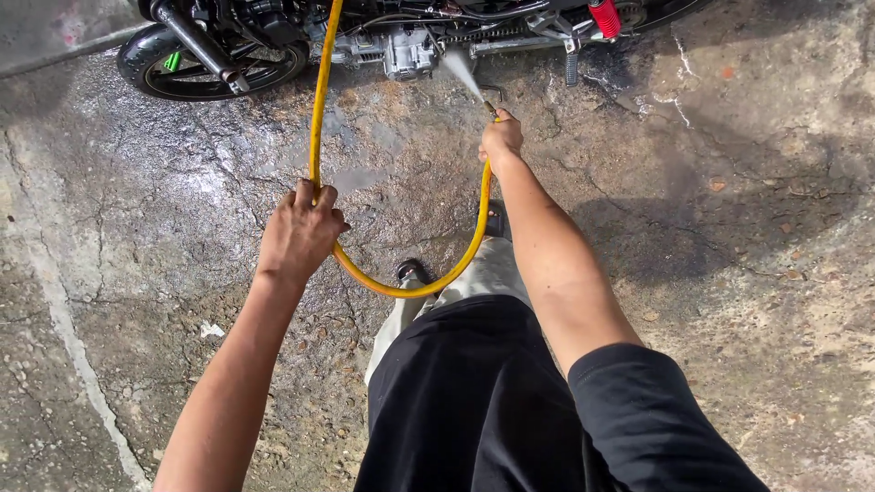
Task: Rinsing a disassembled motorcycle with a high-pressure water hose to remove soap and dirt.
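Observation:
My left hand (299,232) grips a yellow hose (317,100) that runs down from the top of the view and loops below both hands. The hose's far end is in my right hand (500,138), held out ahead with a small nozzle (489,108) at the fingertips. A white jet of water (461,73) leaves the nozzle and hits the engine (407,50) of a motorcycle at the top. The motorcycle's black front wheel (210,64) is at the upper left.
The wet, cracked concrete ground (729,228) shines around the motorcycle. A red shock spring (603,18) shows at the top right, a footpeg (571,66) below it. My legs, in light trousers, and shoes (408,270) are under the hose loop.

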